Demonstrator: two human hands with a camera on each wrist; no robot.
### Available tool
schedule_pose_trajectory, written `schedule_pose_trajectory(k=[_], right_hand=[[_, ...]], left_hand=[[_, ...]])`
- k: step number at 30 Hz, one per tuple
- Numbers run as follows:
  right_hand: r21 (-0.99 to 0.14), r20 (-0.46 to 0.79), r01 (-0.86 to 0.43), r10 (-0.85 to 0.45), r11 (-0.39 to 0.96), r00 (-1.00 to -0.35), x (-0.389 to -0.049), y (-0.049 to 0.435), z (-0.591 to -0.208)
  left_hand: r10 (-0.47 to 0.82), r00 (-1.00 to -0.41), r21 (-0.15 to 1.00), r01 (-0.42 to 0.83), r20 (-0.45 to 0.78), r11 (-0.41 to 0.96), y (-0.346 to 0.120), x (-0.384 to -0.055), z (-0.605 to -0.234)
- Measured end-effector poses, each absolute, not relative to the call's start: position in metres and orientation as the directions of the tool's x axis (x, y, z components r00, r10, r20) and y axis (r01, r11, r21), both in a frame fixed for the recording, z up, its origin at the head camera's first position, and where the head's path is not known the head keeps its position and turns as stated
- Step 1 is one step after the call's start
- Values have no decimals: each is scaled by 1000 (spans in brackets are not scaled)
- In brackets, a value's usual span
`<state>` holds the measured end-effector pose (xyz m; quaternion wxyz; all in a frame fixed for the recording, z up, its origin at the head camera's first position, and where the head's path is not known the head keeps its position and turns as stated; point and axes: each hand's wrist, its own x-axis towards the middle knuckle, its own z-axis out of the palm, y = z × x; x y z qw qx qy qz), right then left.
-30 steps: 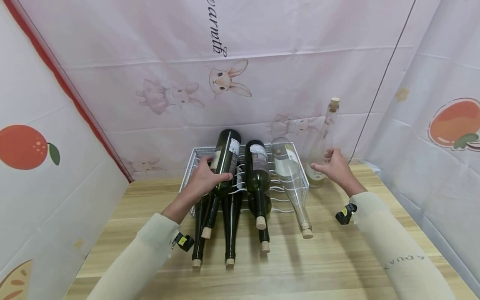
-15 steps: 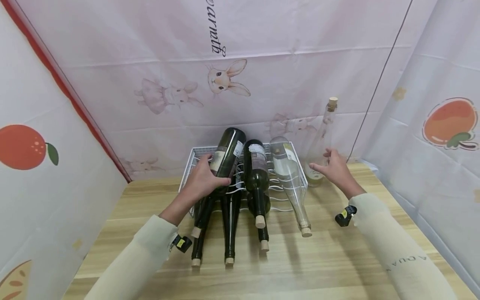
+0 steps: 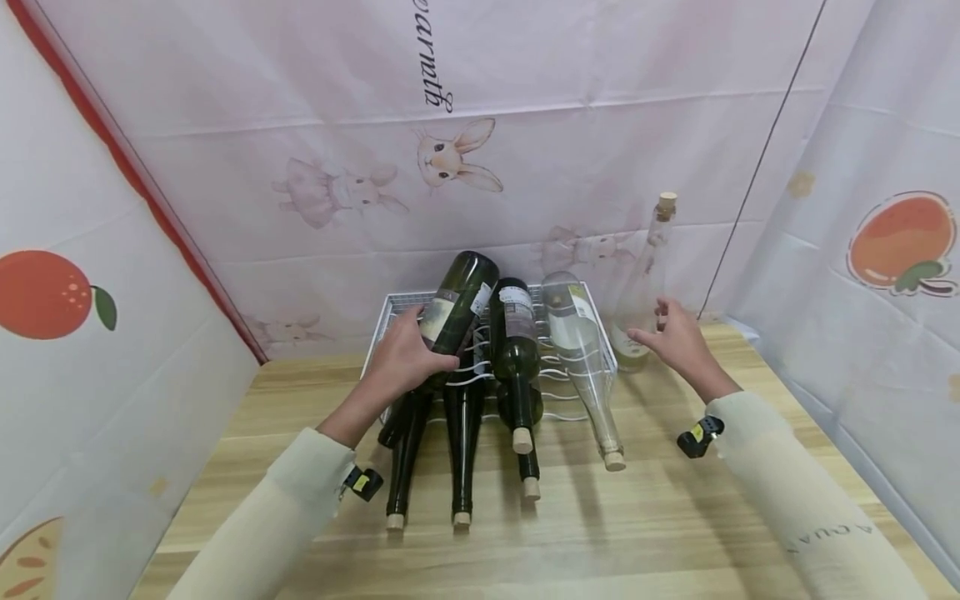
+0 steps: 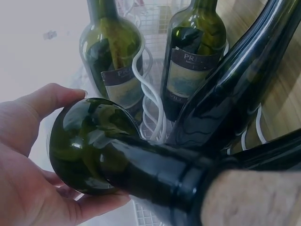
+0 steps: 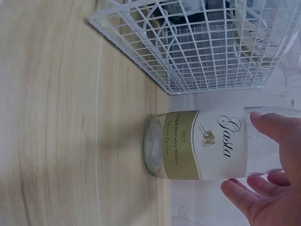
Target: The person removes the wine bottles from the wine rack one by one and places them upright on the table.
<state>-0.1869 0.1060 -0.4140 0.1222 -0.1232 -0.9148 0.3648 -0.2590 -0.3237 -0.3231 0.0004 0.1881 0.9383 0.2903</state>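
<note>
My left hand (image 3: 405, 354) grips a dark green wine bottle (image 3: 459, 304) over the left of the white wire rack (image 3: 408, 297). The bottle slants, base up and right, neck down and left; its cork is close in the left wrist view. Beside the rack's right side, a clear corked bottle (image 5: 211, 146) stands upright on the table, held between the thumb and fingers of my right hand (image 3: 678, 337). On the rack's upper tier lie a green bottle (image 3: 517, 333) and a clear bottle (image 3: 570, 325). Lower down, dark bottles (image 3: 462, 450) point their corks forward.
The wooden table (image 3: 570, 558) stretches in front of the rack. A pink printed cloth (image 3: 585, 167) hangs right behind it, with white cloths at both sides. Several bottle necks stick out past the rack's front.
The green bottle in my left hand has swung: its base went right and slightly up, its neck left and up. My right hand has hardly moved.
</note>
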Motion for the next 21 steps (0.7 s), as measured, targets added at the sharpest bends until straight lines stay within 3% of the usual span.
schedule_pose_trajectory(k=[21], right_hand=[[-655, 147, 163, 336, 738, -930, -165, 104, -396]], left_hand=[[345, -913, 420, 407, 217, 812, -331, -254, -321]])
